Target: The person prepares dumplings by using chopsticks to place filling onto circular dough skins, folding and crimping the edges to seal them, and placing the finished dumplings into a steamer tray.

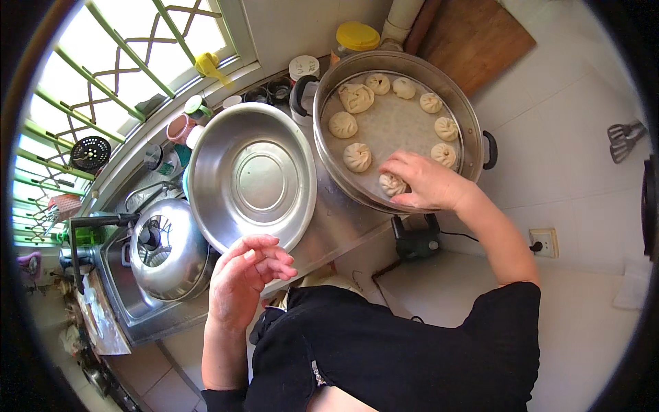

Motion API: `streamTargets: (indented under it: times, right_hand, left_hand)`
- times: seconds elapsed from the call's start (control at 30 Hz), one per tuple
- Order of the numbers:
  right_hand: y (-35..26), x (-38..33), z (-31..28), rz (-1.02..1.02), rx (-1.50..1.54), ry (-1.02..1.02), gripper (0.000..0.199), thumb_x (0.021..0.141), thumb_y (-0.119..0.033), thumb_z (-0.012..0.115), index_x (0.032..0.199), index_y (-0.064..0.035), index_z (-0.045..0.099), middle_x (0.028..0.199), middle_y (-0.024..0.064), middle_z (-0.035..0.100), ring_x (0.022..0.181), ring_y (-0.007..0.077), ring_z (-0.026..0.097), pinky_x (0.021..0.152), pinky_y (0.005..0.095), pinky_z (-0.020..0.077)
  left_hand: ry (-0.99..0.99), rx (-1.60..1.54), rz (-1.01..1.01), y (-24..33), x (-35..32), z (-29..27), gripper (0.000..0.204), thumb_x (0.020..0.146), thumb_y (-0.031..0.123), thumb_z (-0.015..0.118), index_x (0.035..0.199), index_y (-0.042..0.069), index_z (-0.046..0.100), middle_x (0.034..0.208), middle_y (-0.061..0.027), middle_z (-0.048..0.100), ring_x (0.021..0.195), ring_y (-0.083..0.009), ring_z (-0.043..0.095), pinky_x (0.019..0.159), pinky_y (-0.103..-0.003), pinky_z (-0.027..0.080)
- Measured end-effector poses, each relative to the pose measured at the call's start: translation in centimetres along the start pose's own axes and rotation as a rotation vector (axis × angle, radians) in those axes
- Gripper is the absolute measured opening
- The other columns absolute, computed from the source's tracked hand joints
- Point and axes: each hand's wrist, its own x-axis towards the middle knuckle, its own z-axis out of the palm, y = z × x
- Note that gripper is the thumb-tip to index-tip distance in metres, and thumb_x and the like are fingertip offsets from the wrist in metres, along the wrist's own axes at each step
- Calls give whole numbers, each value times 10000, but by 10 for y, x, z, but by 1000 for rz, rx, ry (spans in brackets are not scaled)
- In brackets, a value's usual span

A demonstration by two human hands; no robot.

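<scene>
A wide metal steamer pot (463,75) with black side handles stands on the counter. Around its pale liner (401,127) sit several pleated steamed buns, among them a larger, looser one (357,98) at the far left. My right hand (425,180) reaches in at the near side, its fingers curled round a pleated bun (392,184) that is low over or touching the liner; which one I cannot tell. My left hand (248,271) is raised at the near rim of a big steel basin (206,158), palm up, fingers loosely bent and apart, with nothing in it.
At the left, a domed metal lid (168,257) covers a pan beside the sink (130,302). Jars and cups line the sill under the barred window. A yellow-lidded jar (357,38) and a wooden board (473,44) stand behind the steamer. A wall socket (544,242) holds a plugged cord.
</scene>
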Motion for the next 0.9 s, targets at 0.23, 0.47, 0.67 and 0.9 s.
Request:
streamTargets:
  times: [0.23,0.47,0.67,0.9]
  right_hand:
    - [10,11,-5,-135,-43,-72,409,664,-67,718,1033,-47,542,1055,116,504,1032,308,503,867,369,460]
    - [2,17,-2,-196,5,-70,446,642,-22,717,1053,-41,545,1074,112,507,1008,309,502,863,382,452]
    - [0,10,1,-75,4,-75,443,655,-39,711,1064,-44,539,1082,116,505,1023,313,497,878,380,443]
    - [-25,24,-24,100,-3,-123,476,701,-174,703,1127,-34,540,1125,154,527,1066,328,507,928,387,416]
  left_hand:
    - [48,29,17,2,21,22,326,880,188,458,1105,-39,521,936,-187,620,818,-265,640,774,-334,493]
    - [60,9,37,4,15,16,322,884,188,457,1103,-40,521,929,-185,620,812,-265,641,766,-328,494]
    - [141,32,78,8,-4,-4,315,875,215,480,1091,-13,512,908,-186,607,769,-265,632,727,-353,505]
    - [178,-46,184,16,-51,-57,332,875,225,490,1100,-18,517,908,-179,610,779,-252,638,723,-346,516]
